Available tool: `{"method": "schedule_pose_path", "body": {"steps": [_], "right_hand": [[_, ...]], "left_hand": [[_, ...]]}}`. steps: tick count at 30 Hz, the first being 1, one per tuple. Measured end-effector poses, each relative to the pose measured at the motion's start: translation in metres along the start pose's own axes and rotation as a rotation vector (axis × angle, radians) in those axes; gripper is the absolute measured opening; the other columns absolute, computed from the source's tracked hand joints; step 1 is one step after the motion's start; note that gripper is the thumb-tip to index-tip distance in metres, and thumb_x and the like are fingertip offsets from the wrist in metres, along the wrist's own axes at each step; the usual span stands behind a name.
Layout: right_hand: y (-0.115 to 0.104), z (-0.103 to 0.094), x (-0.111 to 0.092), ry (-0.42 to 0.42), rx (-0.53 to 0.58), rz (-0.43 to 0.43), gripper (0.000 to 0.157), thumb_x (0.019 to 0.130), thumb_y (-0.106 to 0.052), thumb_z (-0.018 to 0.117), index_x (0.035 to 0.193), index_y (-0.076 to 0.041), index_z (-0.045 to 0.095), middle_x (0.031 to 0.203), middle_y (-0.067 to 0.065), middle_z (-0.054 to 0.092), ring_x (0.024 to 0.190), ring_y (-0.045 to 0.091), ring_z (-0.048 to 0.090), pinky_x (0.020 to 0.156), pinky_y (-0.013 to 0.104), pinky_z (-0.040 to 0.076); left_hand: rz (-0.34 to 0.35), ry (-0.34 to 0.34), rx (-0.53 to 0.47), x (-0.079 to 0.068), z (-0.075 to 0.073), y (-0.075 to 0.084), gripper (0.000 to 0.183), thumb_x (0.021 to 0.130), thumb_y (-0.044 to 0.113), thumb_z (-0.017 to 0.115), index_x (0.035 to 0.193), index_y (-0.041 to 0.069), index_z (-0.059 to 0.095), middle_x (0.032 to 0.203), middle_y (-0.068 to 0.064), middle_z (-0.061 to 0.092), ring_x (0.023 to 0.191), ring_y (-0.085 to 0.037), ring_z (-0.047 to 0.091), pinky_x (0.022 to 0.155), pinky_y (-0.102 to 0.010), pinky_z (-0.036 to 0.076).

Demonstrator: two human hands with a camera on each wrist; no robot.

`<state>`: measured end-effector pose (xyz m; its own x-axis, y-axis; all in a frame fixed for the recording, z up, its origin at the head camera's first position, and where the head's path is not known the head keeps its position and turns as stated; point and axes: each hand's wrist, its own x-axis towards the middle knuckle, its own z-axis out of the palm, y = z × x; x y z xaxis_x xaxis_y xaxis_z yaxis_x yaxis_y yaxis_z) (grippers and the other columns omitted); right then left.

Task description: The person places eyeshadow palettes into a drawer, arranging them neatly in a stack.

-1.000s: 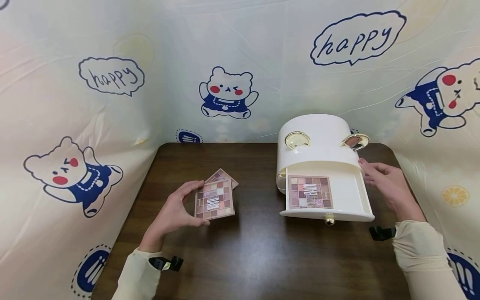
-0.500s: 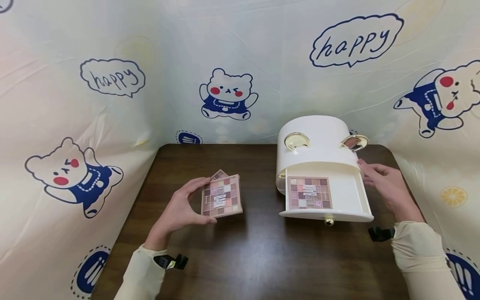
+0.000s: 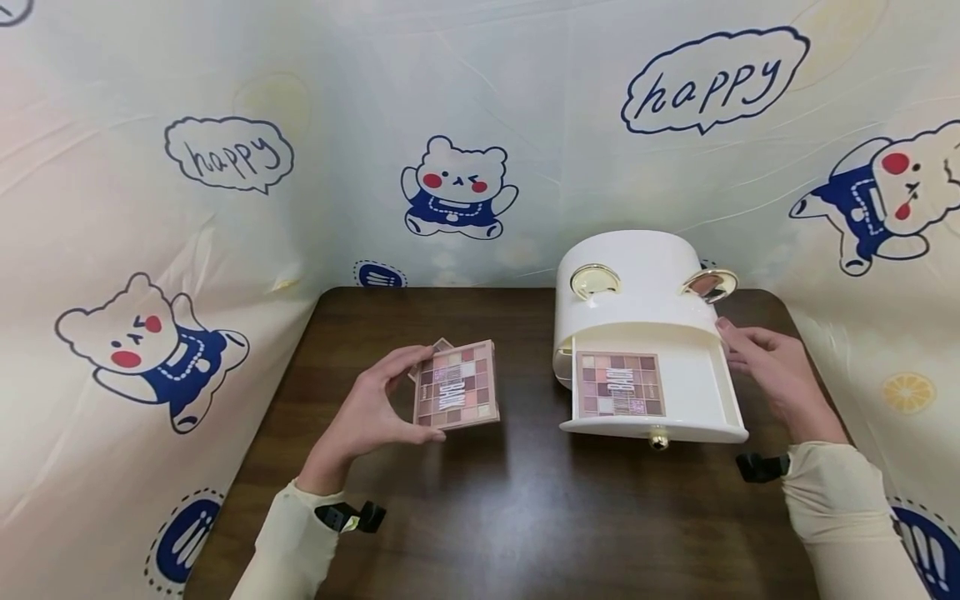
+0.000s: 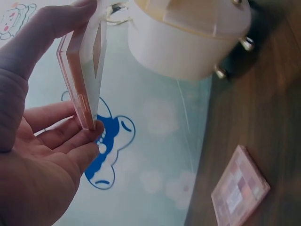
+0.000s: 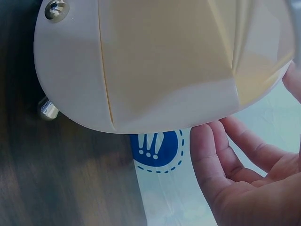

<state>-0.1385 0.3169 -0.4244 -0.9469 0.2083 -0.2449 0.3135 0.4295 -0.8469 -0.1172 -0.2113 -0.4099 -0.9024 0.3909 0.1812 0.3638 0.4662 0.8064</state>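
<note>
Head view: hands (image 3: 369, 415) pinch palette (image 3: 457, 387) edges left, touch organizer (image 3: 637, 287) right, tabletop (image 3: 528, 358) between.

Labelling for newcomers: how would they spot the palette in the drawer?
On the dark table stands a white organizer with gold ears. In its open drawer, at the left, lies the palette. It alone sits inside; other palettes are in the left hand and on the table.

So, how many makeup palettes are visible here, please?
3. The held palette is in the left hand; a second palette lies on the table; a third palette lies in the white drawer. Others may be hidden underneath.
</note>
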Motion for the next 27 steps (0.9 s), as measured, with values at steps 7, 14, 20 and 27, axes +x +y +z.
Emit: {"method": "schedule_pose_path", "body": {"steps": [7, 14, 20, 27], "right_hand": [[0.001, -0.001, 0.000, -0.002, 0.006, -0.019, 0.089, 0.095, -0.064, 0.052, 0.143, 0.011, 0.045, 0.136, 0.032, 0.050, 0.078, -0.004, 0.062, 0.071, 0.020, 0.056], [0.003, 0.000, 0.000, 0.000, 0.021, -0.034, 0.086, 0.097, -0.060, 0.053, 0.142, 0.013, 0.045, 0.136, 0.034, 0.050, 0.078, -0.003, 0.063, 0.066, 0.015, 0.052], [0.002, 0.001, 0.000, 0.008, 0.005, -0.025, 0.085, 0.097, -0.061, 0.052, 0.142, 0.011, 0.046, 0.136, 0.032, 0.051, 0.077, -0.004, 0.062, 0.079, 0.030, 0.057], [0.001, 0.000, -0.001, 0.005, 0.005, -0.020, 0.087, 0.096, -0.064, 0.052, 0.142, 0.010, 0.047, 0.136, 0.031, 0.051, 0.078, -0.005, 0.061, 0.090, 0.043, 0.055]], "left_hand": [[0.016, -0.013, -0.010, 0.007, 0.001, 0.015, 0.099, 0.060, 0.029, 0.100, 0.146, 0.017, 0.052, 0.147, 0.001, 0.047, 0.131, -0.025, 0.046, 0.110, -0.049, 0.038], [0.031, -0.024, -0.026, 0.015, 0.002, 0.028, 0.100, 0.059, 0.030, 0.100, 0.146, 0.017, 0.053, 0.149, -0.003, 0.046, 0.133, -0.024, 0.045, 0.110, -0.044, 0.038], [0.010, -0.030, -0.071, 0.024, 0.010, 0.036, 0.099, 0.059, 0.027, 0.100, 0.146, 0.014, 0.053, 0.150, -0.004, 0.046, 0.137, -0.024, 0.043, 0.111, -0.039, 0.037], [-0.002, -0.030, -0.088, 0.039, 0.023, 0.050, 0.099, 0.059, 0.030, 0.100, 0.145, 0.016, 0.054, 0.150, -0.002, 0.047, 0.134, -0.020, 0.047, 0.110, -0.042, 0.040]]}}
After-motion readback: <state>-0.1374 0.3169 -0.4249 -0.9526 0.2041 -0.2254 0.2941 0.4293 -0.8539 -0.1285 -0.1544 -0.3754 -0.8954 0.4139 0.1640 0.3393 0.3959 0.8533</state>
